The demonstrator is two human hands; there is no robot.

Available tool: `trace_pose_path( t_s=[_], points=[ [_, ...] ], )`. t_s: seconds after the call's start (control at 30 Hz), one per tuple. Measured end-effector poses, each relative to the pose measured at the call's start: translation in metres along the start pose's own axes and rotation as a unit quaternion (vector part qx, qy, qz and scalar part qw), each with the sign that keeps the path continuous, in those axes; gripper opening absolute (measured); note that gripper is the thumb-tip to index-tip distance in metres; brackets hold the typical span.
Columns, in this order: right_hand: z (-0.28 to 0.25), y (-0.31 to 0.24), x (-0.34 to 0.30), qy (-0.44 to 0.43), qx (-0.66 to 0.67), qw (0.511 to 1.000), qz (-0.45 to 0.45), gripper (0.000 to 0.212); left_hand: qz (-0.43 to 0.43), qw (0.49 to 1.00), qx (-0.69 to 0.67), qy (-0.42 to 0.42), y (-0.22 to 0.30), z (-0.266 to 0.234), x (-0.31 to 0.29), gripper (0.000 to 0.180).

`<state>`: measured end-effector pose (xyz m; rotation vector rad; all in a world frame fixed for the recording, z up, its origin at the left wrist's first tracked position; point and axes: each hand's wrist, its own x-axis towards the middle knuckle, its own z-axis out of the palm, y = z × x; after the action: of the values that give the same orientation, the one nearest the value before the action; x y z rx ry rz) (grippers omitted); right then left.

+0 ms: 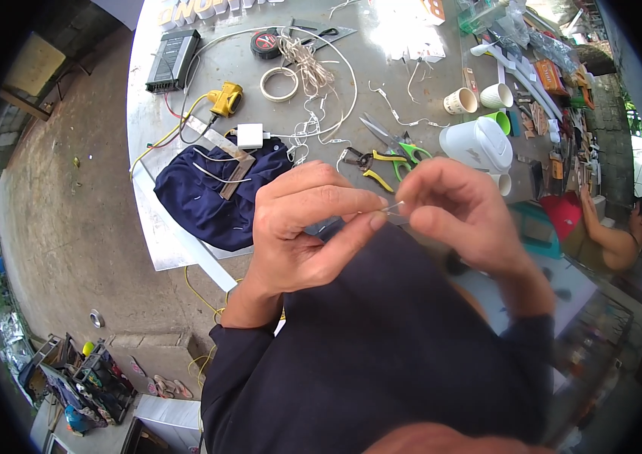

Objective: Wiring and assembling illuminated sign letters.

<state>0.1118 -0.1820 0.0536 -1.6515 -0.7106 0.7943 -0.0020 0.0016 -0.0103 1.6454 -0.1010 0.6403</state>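
My left hand (306, 227) and my right hand (457, 204) meet in front of me, above the near edge of a grey metal table (381, 57). Between their fingertips they pinch a short thin piece of wire (392, 206). The left thumb and forefinger close on its left end, the right fingers on its right end. Both forearms wear dark navy sleeves (381, 356). Just beyond the hands lie green-handled scissors (400, 144) and yellow-handled pliers (366, 166).
On the table lie a dark blue cloth (207, 200), a white adapter (249, 136), a yellow plug (226, 98), a tape roll (279, 83), tangled wire (306, 64), a black box (173, 60), paper cups (480, 98) and a white jug (480, 144). Another person (624, 234) sits at the right.
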Motion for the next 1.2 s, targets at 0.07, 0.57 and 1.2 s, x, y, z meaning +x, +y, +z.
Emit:
trace_pose_path(
  t_s=[0.07,0.57,1.2],
  points=[
    [-0.005,0.0,0.005,-0.001,-0.001,1.0,-0.024,0.019,-0.034,0.997,-0.06,-0.023,0.0,-0.005,0.0,0.016],
    [-0.008,-0.012,0.017,-0.054,-0.411,0.743,-0.526,0.025,-0.171,0.923,-0.302,-0.164,-0.002,-0.009,0.003,0.006],
    [-0.022,-0.022,0.011,-0.132,0.113,0.944,0.28,0.011,0.183,0.94,0.288,-0.004,0.017,0.009,0.0,0.03]
  ],
)
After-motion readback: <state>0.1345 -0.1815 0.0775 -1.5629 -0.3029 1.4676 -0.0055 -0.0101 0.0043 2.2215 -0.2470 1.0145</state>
